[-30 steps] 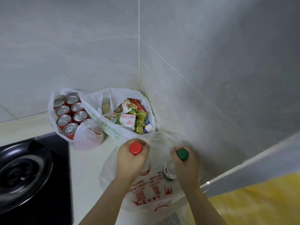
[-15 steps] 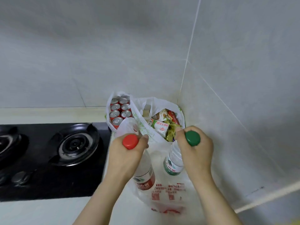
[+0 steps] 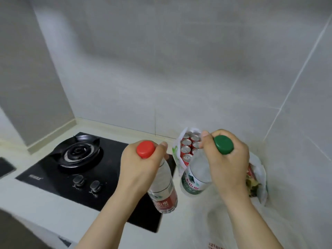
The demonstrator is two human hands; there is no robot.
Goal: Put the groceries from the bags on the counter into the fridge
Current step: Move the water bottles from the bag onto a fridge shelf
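Observation:
My left hand (image 3: 139,168) grips the neck of a clear water bottle with a red cap and red label (image 3: 164,191), held in the air above the stove's right edge. My right hand (image 3: 228,166) grips a second water bottle with a green cap and green label (image 3: 195,177), also lifted. Behind them a white bag holds several red drink cans (image 3: 188,146). Another white bag with snack packets (image 3: 256,178) sits in the corner, partly hidden by my right hand. A clear plastic bag (image 3: 213,225) with red print lies on the counter below my right arm.
A black gas stove (image 3: 80,169) with one burner and two knobs fills the left of the pale counter (image 3: 45,212). Grey tiled walls close in behind and on the right. A dark object (image 3: 5,168) pokes in at the far left edge.
Both hands have lifted the bottles up out of the clear bag. The view has swung left, so the stove now fills the left side and the bags sit lower right.

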